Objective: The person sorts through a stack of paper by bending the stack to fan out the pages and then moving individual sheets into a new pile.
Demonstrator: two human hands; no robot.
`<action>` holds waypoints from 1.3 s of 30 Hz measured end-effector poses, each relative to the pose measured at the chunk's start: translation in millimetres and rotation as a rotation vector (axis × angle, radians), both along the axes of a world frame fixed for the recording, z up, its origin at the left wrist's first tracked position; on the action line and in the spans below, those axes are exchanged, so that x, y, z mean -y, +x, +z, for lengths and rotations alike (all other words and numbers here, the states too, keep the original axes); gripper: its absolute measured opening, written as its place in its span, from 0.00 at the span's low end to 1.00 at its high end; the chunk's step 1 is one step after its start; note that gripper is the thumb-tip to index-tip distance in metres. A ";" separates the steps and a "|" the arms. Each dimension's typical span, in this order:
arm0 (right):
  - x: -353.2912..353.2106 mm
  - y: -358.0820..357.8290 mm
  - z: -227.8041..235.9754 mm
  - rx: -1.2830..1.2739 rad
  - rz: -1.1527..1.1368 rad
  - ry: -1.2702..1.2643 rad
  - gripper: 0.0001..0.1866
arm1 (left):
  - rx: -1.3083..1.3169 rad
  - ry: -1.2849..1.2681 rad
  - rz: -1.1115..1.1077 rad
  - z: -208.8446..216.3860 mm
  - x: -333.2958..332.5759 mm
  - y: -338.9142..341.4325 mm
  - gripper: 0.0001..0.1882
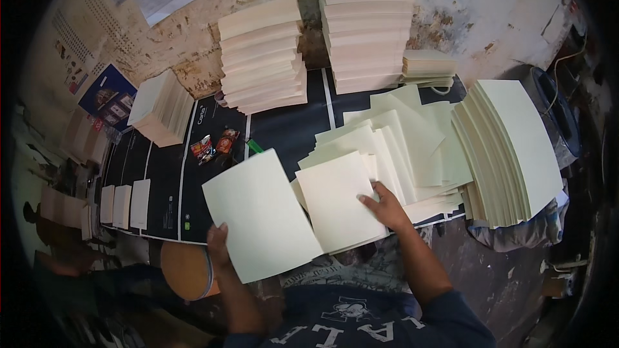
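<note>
At the table's near edge I hold blank cream paper sheets spread to both sides, meeting low in the middle. My left hand [218,243] grips the outer edge of the left sheet [264,216], thumb in front and fingers hidden behind. My right hand [385,208] is closed on the right edge of the right sheets [340,200], its thumb lying on top. Just beyond the right hand, loose cream sheets [412,125] lie fanned in an uneven pile. A tall leaning stack of paper [509,154] stands to their right.
Tall paper stacks [367,26] and a lower one [261,58] stand against the wall. Another stack [161,106] is at the back left. Small wrappers [215,145] and a green object [255,146] lie on the dark table [213,187]. A round stool [187,270] stands below.
</note>
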State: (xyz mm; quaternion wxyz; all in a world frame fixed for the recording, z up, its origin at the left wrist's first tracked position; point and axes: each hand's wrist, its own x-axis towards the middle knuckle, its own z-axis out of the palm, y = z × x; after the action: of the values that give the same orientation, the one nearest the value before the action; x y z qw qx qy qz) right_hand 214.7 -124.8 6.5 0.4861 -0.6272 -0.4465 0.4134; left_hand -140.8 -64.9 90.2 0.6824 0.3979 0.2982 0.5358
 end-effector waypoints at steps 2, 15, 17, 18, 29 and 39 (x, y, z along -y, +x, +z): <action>2.8 -5.5 -5.1 0.039 -0.076 0.148 0.18 | 0.030 -0.065 0.000 11.7 3.5 7.1 0.22; 2.4 10.8 -10.2 -0.355 0.045 -0.116 0.20 | -0.020 -0.185 -0.227 -19.6 -3.6 19.9 0.23; 1.8 -2.3 -9.8 -0.018 -0.094 0.122 0.21 | 0.059 -0.194 -0.120 8.6 5.1 18.5 0.24; 2.1 -6.9 -9.7 0.157 -0.165 0.240 0.21 | -0.053 -0.154 -0.108 10.4 3.4 12.0 0.23; -1.1 19.9 -31.2 -0.082 0.143 -0.185 0.12 | -0.326 0.027 -0.063 -51.9 -1.8 41.3 0.17; 4.3 29.0 -34.5 -0.155 0.291 0.039 0.18 | -0.046 0.061 -0.062 -20.9 -1.0 88.1 0.42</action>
State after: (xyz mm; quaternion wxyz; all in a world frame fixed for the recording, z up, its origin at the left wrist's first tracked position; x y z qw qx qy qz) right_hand 243.7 -129.1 -28.0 0.4663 -0.5126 -0.5017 0.5178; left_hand -52.7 -63.8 69.3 0.6792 0.4399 0.2847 0.5140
